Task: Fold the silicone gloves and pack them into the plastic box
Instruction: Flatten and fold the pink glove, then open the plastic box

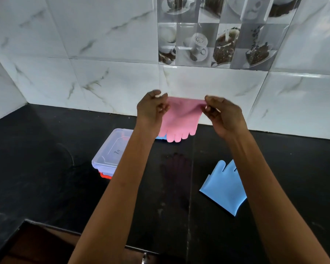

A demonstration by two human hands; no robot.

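Two hands: both raised over the counter, holding one pink glove between them.
Left hand: pinches the cuff's left corner, fingers curled.
Right hand: pinches the cuff's right corner, fingers curled.
Pink glove: hangs in the air, cuff up, fingers toward 6 o'clock, in front of the wall tiles.
Blue glove: flat on the counter at 5 o'clock from the pink one, fingers toward 12.
Box: on the counter at 7 o'clock from the pink glove, lid apparently on; partly hidden by the left forearm.
Blue scrap: just behind the box, perhaps another glove.
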